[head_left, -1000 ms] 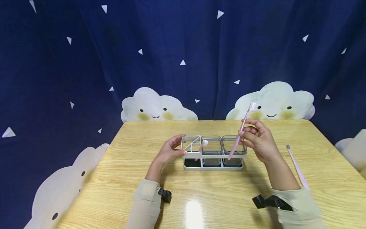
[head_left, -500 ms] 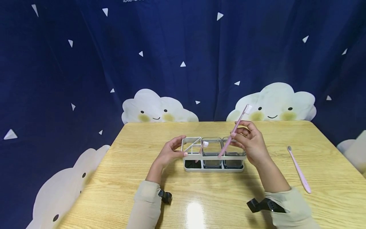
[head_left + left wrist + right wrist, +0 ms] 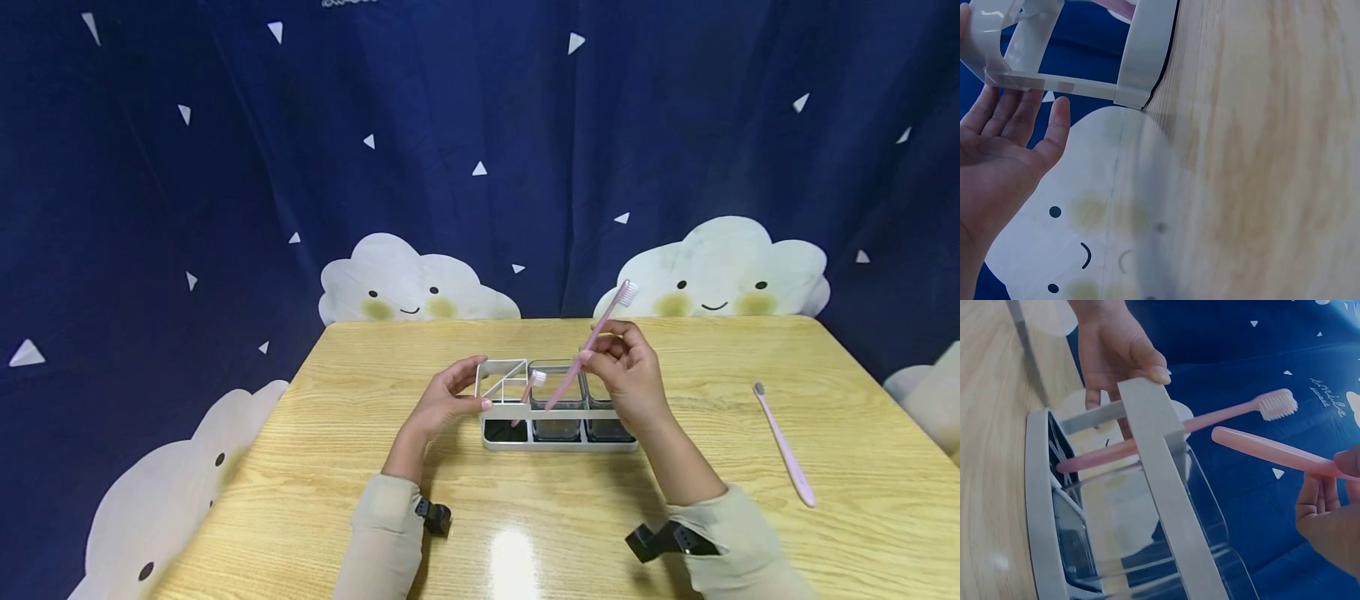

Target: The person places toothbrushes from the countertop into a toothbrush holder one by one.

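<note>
Item one: pink toothbrush (image 3: 597, 332), held aslant; long axis runs from bristle head, upper right, to handle end, lower left. From my remote head view I read the bristles facing right and the handle end over the middle of the white rack (image 3: 577, 413).

Surface: pale wood-grain worktop (image 3: 540, 508), glare at the near edge. Room: navy curtain (image 3: 450, 100) with white triangles and smiling clouds (image 3: 408, 279).

On the worktop: the rack, two clear cups (image 3: 557, 428) seated in it, a second toothbrush (image 3: 527, 392) leaning in its left section; a grey-bristled toothbrush (image 3: 784, 447) lying at right.

Hands: the right hand (image 3: 633, 379) pinches item one, which slants up leftward of its knuckles; the left hand (image 3: 447, 396) grips the rack's left end, thumb on the front rail, well apart from item one.
</note>
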Motion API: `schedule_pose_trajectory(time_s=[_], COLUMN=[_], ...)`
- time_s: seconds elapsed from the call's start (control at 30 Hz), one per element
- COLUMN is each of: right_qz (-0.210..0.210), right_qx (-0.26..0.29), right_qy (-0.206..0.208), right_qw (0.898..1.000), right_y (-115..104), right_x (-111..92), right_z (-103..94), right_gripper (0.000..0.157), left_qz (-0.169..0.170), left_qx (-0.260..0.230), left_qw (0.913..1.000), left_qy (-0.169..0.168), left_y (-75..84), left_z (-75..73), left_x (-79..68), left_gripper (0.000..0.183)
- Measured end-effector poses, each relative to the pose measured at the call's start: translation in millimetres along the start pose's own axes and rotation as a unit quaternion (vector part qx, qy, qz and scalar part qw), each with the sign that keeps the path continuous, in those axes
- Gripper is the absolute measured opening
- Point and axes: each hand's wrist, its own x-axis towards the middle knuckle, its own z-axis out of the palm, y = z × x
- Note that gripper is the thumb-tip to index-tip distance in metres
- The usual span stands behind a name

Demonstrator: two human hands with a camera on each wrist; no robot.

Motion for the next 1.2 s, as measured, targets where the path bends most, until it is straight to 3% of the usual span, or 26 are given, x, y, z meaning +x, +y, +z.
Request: schedule_pose_trajectory(time_s=[0.23,0.53,0.7,1.2], right_qz=[-0.023,-0.009,-0.023,0.008], right_qx=[0.008,-0.006,-0.001,-0.127], right_qy=[-0.004,-0.018,-0.032,-0.022], right_qw=[1.0,1.0,0.999,0.992], right_y=[7,14,19,32], right_x=[1,1,1,2], right_z=[10.7,18.6,20.0,20.1], right_gripper=[0.034,0.035,0.034,0.02], left_qz=[0.001,0.0,-0.005,-0.001], left_qx=[0.002,-0.008,0.0,-0.008], left_qw=[1.0,1.0,1.0,1.0], left_qy=[0.002,0.002,0.002,-0.004], left_y=[0.9,1.9,1.5,1.8], left_z=[0.3,0.6,0.0,-0.1], left_x=[-0.1,-0.2,-0.6,-0.4], left_gripper=[0.07,0.07,0.07,0.07])
